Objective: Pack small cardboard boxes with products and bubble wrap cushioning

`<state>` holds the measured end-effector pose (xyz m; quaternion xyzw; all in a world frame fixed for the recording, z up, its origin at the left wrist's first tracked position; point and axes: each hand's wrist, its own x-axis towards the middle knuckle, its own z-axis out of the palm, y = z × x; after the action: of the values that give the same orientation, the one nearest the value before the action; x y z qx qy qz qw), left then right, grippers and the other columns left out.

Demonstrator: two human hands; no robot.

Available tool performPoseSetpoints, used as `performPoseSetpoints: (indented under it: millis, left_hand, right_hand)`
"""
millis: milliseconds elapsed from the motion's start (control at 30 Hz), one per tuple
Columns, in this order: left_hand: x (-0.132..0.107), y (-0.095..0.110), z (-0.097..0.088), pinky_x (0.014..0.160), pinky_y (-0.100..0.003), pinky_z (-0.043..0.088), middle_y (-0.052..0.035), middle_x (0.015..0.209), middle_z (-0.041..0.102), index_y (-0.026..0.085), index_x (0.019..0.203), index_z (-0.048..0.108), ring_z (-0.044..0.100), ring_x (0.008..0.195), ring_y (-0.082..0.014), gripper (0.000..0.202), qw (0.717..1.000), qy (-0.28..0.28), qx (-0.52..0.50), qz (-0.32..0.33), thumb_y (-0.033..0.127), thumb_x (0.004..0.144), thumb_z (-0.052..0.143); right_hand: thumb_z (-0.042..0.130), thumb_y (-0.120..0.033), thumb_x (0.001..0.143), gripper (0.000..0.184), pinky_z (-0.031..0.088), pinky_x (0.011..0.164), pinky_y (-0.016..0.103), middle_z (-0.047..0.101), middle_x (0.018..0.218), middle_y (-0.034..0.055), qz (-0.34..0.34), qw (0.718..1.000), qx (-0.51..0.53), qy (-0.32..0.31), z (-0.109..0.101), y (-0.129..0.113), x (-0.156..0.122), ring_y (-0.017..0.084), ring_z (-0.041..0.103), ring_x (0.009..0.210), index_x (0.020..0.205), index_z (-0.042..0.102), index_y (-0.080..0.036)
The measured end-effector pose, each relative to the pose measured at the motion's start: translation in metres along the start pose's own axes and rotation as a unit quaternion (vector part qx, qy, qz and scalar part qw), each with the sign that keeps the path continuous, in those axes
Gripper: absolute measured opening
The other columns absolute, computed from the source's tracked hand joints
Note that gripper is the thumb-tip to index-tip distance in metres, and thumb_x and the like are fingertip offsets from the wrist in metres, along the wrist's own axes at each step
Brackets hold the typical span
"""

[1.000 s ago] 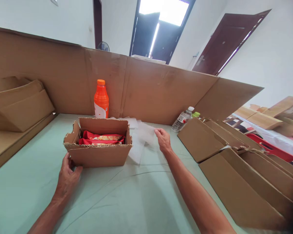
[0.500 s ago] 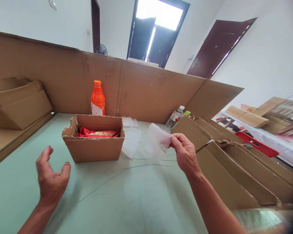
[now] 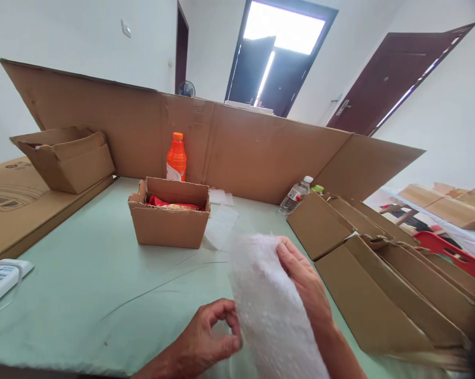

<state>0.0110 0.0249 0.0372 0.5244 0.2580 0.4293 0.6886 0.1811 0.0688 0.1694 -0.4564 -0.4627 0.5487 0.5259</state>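
Note:
A long, crinkled translucent sheet of bubble wrap [image 3: 272, 305] hangs in front of me, its lower end out of view. My right hand [image 3: 302, 279] grips its upper right corner between thumb and fingers. At the sheet's left edge, the fingers and thumb of my left hand [image 3: 213, 334] curl together in a pinch on the wrap. Thinner translucent sheets [image 3: 221, 226] lie flat on the green tabletop [image 3: 83, 273]. Left of them stands a small open cardboard box [image 3: 170, 226] with red packets [image 3: 174, 204] inside.
An orange bottle [image 3: 177, 158] stands behind the box. A clear bottle [image 3: 296, 196] leans by folded cardboard boxes [image 3: 379, 295] on the right. Another open box [image 3: 69, 160] sits on a flat carton [image 3: 20, 200] at left, with a power strip [image 3: 4, 281] nearer me. A cardboard screen [image 3: 253, 152] borders the back.
My right hand has brought the bubble wrap lower and closer, and it now spreads out. From beside the box, my open left hand has moved right to the wrap's edge. The view has shifted left.

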Motion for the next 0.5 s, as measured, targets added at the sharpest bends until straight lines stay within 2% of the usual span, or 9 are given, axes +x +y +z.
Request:
performPoseSetpoints:
  millis: [67, 100, 133, 200, 267, 300, 400, 500]
  left_hand:
    - [-0.01, -0.011, -0.003, 0.085, -0.033, 0.045, -0.0031, 0.078, 0.062, 0.018, 0.099, 0.07, 0.063, 0.087, -0.0212, 0.044, 0.998, 0.031, -0.025, -0.042, 0.053, 0.074, 0.078]
    - [-0.015, -0.014, -0.007, 0.083, -0.033, 0.045, -0.0036, 0.08, 0.062, 0.018, 0.104, 0.069, 0.063, 0.087, -0.0211, 0.047, 0.996, 0.043, -0.045, -0.057, 0.054, 0.074, 0.078]
    - [-0.02, -0.017, -0.011, 0.083, -0.033, 0.045, -0.0058, 0.088, 0.064, 0.019, 0.111, 0.067, 0.063, 0.092, -0.0225, 0.053, 0.994, 0.054, -0.062, -0.065, 0.054, 0.073, 0.078]
    - [-0.025, -0.02, -0.018, 0.089, -0.035, 0.045, -0.0119, 0.118, 0.063, 0.021, 0.123, 0.062, 0.058, 0.11, -0.027, 0.062, 0.991, 0.095, -0.067, -0.065, 0.054, 0.074, 0.076]
    - [-0.024, -0.021, -0.02, 0.098, -0.037, 0.043, -0.0128, 0.144, 0.049, 0.024, 0.137, 0.053, 0.048, 0.127, -0.0301, 0.074, 0.986, 0.141, -0.062, -0.056, 0.053, 0.073, 0.076]
    - [-0.021, -0.022, -0.018, 0.101, -0.038, 0.042, -0.0127, 0.148, 0.046, 0.025, 0.142, 0.047, 0.046, 0.13, -0.0303, 0.08, 0.984, 0.153, -0.067, -0.053, 0.052, 0.073, 0.077]
    - [-0.011, -0.022, -0.007, 0.103, -0.037, 0.041, -0.0134, 0.135, 0.058, 0.02, 0.144, 0.041, 0.055, 0.122, -0.0282, 0.085, 0.984, 0.148, -0.08, -0.059, 0.045, 0.072, 0.078]
    - [-0.009, -0.014, 0.002, 0.089, -0.032, 0.048, -0.0098, 0.111, 0.069, 0.015, 0.131, 0.053, 0.063, 0.099, -0.0232, 0.063, 0.979, 0.161, -0.057, -0.11, 0.038, 0.076, 0.072]
  right_hand:
    - [0.066, -0.051, 0.086, 0.03, 0.038, 0.043, 0.022, 0.049, 0.062, -0.004, 0.01, 1.0, -0.004, 0.022, -0.009, 0.012, 0.008, 0.011, 0.043, 0.047, 0.083, 0.053, -0.025]
    - [0.066, -0.051, 0.086, 0.029, 0.039, 0.044, 0.022, 0.05, 0.063, -0.0039, 0.012, 1.0, -0.003, 0.027, -0.013, 0.021, 0.012, 0.012, 0.045, 0.049, 0.083, 0.053, -0.025]
    - [0.064, -0.051, 0.087, 0.029, 0.04, 0.044, 0.023, 0.05, 0.063, -0.0037, 0.01, 0.999, -0.001, 0.03, -0.016, 0.031, 0.016, 0.012, 0.046, 0.05, 0.083, 0.052, -0.025]
    - [0.062, -0.051, 0.088, 0.03, 0.042, 0.045, 0.024, 0.052, 0.066, -0.0032, 0.003, 0.999, 0.007, 0.036, -0.019, 0.052, 0.023, 0.013, 0.048, 0.053, 0.081, 0.051, -0.024]
    - [0.064, -0.051, 0.085, 0.03, 0.045, 0.048, 0.024, 0.054, 0.071, -0.002, -0.006, 0.999, 0.019, 0.049, -0.017, 0.068, 0.028, 0.014, 0.051, 0.058, 0.079, 0.052, -0.024]
    - [0.066, -0.051, 0.083, 0.031, 0.047, 0.05, 0.025, 0.056, 0.074, -0.0011, -0.01, 0.998, 0.027, 0.058, -0.016, 0.073, 0.03, 0.014, 0.053, 0.061, 0.079, 0.052, -0.023]
    - [0.068, -0.052, 0.079, 0.032, 0.05, 0.055, 0.026, 0.06, 0.08, 0.0007, -0.016, 0.995, 0.043, 0.085, -0.015, 0.084, 0.037, 0.016, 0.057, 0.069, 0.082, 0.055, -0.023]
    - [0.064, -0.052, 0.083, 0.03, 0.051, 0.058, 0.026, 0.06, 0.078, -0.0005, -0.04, 0.996, 0.015, 0.083, -0.023, 0.092, 0.047, 0.015, 0.058, 0.069, 0.082, 0.053, -0.023]
